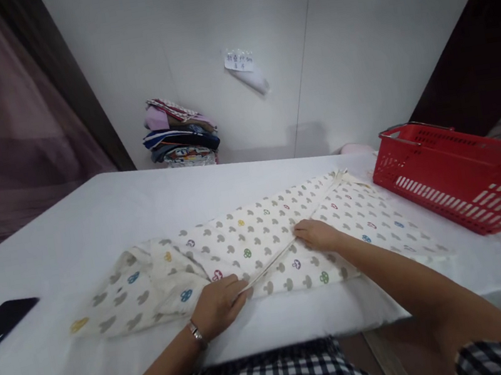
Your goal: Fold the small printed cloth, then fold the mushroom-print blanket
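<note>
A cream cloth (225, 242) printed with small mushrooms lies spread on the white table, partly folded over itself and bunched at its left end. One edge runs slantwise across it from the lower middle to the upper right. My left hand (221, 303), with a bracelet at the wrist, pinches that edge near the table's front. Farther up the same edge, my right hand (318, 235) has its fingers closed on the fabric. The fingertips of both hands are partly hidden.
A red plastic basket (457, 173) stands at the table's right side. At the left edge lies a black flat device (1, 325), like a phone or tablet. A stack of folded clothes (182, 132) sits beyond the far edge, against the wall. A paper note (239, 61) hangs there.
</note>
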Demonstrator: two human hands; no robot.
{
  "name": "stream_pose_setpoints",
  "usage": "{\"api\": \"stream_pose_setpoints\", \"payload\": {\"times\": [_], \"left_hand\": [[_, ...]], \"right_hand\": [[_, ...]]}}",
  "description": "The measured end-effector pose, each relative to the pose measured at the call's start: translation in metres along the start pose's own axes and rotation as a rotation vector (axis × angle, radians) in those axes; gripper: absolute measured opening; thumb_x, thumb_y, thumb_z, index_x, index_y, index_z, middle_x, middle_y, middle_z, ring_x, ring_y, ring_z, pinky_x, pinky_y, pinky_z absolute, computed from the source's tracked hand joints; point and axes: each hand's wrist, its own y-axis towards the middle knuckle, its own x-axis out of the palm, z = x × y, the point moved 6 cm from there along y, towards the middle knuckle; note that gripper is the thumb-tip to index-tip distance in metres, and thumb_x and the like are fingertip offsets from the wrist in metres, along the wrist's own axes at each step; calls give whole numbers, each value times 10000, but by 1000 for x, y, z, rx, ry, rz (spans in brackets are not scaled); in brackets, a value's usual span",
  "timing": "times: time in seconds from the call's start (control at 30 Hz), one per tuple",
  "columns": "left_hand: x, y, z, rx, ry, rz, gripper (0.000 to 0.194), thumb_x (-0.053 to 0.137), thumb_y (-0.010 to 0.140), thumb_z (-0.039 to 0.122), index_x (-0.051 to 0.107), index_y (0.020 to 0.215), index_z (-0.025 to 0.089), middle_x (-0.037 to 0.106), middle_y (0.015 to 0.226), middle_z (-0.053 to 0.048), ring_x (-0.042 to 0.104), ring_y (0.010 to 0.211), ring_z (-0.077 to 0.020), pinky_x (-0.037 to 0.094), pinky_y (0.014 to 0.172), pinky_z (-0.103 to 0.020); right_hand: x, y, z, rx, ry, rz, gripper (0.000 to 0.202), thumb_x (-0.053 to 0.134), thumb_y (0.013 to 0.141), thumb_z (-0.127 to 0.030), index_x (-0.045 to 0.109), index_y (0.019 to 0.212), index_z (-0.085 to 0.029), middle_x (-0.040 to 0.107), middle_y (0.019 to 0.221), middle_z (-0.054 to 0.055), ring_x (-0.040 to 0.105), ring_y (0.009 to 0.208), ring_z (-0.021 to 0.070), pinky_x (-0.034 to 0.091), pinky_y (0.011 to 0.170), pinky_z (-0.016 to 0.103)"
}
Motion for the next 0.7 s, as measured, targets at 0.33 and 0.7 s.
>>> {"api": "stream_pose_setpoints", "payload": {"times": [0.33,0.7], "left_hand": [[-21,13,-5,-87,-7,60,246,360,899,283,599,933,234,579,705,16,533,623,-96,369,585,-205],[-44,21,-36,-96,78,160,269,360,893,334,614,918,246,620,740,16,592,621,-98,423,558,-192]], "right_hand": [[-10,7,-9,43,19,55,237,420,900,-238,630,969,-153,596,1015,97,523,938,201,416,814,340],[-13,14,-10,114,56,223,163,405,899,-200,561,899,-156,579,914,66,491,883,171,358,818,313]]}}
